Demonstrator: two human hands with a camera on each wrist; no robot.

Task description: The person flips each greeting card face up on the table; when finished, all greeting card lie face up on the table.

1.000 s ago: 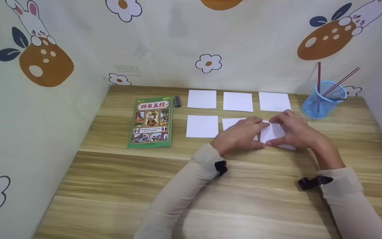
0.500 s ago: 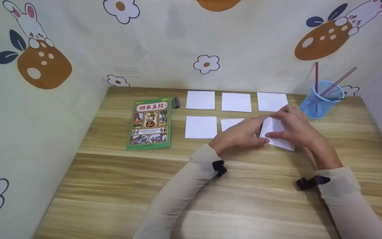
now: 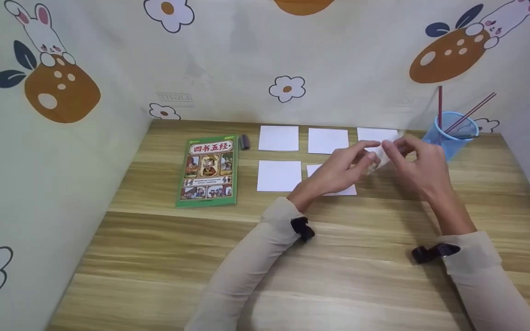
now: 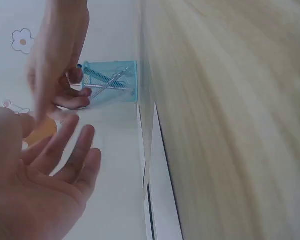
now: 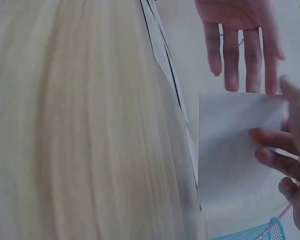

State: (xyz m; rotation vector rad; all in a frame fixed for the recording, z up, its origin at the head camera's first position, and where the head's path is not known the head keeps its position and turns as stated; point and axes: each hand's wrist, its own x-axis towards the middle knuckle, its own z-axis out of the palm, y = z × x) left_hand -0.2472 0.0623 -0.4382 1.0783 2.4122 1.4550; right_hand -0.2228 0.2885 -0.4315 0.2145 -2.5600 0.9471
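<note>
My right hand [image 3: 419, 168] pinches a white paper square [image 5: 230, 150] between thumb and fingers. The square is raised off the table and tilted on edge, so the head view catches it as a blurred sliver. Close to it is my left hand [image 3: 338, 170], its fingers loosely extended and the tips right by the paper's edge. In the left wrist view the fingers [image 4: 77, 157] of that hand are spread and grip nothing. Beneath my left hand lies another white square [image 3: 341, 189], partly covered.
More white squares [image 3: 279, 138] lie in two rows on the wooden table [image 3: 191, 266]. A green-bordered book [image 3: 207, 170] and a small dark block [image 3: 244, 142] are left of them. A blue mesh pen cup [image 3: 456, 142] with red sticks stands behind my right hand.
The white paper square rose from the table at the front right and tipped up on edge in my right hand. Both hands moved up and back; my left fingers came away from the tabletop.
</note>
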